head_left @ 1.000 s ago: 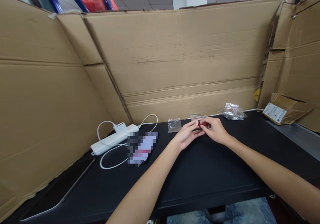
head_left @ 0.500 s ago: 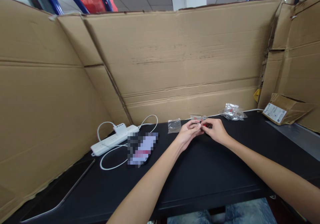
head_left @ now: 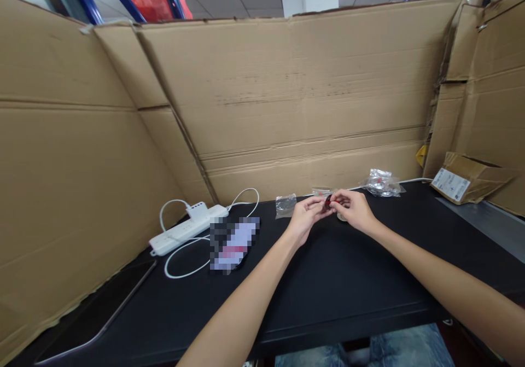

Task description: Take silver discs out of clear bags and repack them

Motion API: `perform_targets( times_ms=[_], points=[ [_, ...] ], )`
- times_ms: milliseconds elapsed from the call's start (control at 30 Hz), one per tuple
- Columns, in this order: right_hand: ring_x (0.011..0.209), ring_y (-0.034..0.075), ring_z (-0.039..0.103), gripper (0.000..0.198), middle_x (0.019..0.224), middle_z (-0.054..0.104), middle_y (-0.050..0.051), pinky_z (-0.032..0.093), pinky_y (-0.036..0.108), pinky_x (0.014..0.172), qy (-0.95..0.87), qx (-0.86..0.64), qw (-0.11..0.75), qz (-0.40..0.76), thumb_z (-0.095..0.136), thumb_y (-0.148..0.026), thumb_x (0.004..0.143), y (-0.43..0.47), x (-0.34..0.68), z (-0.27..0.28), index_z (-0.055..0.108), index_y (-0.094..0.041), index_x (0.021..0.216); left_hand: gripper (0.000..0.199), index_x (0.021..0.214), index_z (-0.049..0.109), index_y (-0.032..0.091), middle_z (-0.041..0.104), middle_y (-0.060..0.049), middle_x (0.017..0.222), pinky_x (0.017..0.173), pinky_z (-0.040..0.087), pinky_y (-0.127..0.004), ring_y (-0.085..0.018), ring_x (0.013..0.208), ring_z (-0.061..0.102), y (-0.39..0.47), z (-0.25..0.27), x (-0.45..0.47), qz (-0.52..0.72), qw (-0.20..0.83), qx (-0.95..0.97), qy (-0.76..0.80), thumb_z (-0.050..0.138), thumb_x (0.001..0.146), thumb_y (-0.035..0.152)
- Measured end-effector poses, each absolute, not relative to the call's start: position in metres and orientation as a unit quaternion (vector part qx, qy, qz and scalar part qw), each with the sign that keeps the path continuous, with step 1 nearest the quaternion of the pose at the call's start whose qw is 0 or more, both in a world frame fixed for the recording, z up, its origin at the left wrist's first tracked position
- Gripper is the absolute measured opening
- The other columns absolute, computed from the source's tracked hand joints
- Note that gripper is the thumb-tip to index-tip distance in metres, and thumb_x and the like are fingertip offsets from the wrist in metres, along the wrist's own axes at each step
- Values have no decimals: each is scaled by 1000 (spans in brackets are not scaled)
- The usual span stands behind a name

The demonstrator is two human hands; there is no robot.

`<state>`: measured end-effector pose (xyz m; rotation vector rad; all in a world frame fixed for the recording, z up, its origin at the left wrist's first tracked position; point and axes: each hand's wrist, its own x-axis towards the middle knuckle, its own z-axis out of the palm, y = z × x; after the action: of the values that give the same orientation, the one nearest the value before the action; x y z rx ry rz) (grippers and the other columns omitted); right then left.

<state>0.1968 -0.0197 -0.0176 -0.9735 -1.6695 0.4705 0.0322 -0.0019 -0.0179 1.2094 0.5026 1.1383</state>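
My left hand (head_left: 305, 218) and my right hand (head_left: 353, 209) meet above the back part of the black table. Between their fingertips is a small dark red and black piece (head_left: 328, 202), too small to name more exactly. Both hands have their fingers closed around it, the left from below and the side, the right pinching from the right. A small pale round thing (head_left: 342, 217) shows on the table just under my right hand, partly hidden by it. Behind the hands lies a clear plastic bag (head_left: 322, 192) with a bit of red in it.
Left of my hands is another clear bag (head_left: 286, 206). Several bagged parts (head_left: 383, 184) lie at the back right, near an open cardboard box (head_left: 471, 178). A phone (head_left: 235, 245), a white power strip (head_left: 191, 226) with cables and a dark tablet (head_left: 98, 312) are left. Cardboard walls (head_left: 295, 93) surround the table.
My right hand has shifted slightly and its fingers have lifted, so the dark red piece shows more. The pale round thing under the right hand has come into sight.
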Motion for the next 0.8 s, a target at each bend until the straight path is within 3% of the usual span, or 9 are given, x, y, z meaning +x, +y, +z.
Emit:
perform_targets(
  times_ms=[233, 533, 800],
  points=[
    [67, 16, 67, 8, 73, 69, 3, 55, 27, 64, -705, -413, 542, 195, 59, -18, 77, -20, 196, -20, 66, -18, 81, 30, 88, 70, 9, 74, -11, 80, 92, 53, -48, -23, 77, 71, -1, -22, 30, 499, 636, 539, 238, 84, 65, 24],
    [69, 15, 65, 6, 76, 68, 3, 54, 27, 67, -720, -399, 528, 209, 60, -21, 79, -20, 195, -21, 64, -17, 80, 25, 74, 69, 9, 71, -7, 75, 87, 55, -43, -19, 74, 69, -1, -21, 33, 509, 627, 521, 276, 86, 60, 21],
    [76, 16, 65, 50, 107, 65, 9, 53, 26, 63, -731, -403, 530, 153, 76, -33, 70, -24, 195, -18, 56, -21, 115, 21, 75, 67, 11, 70, -7, 74, 79, 55, -33, -17, 71, 69, 1, -16, 33, 523, 618, 500, 307, 82, 65, 21]
  ],
)
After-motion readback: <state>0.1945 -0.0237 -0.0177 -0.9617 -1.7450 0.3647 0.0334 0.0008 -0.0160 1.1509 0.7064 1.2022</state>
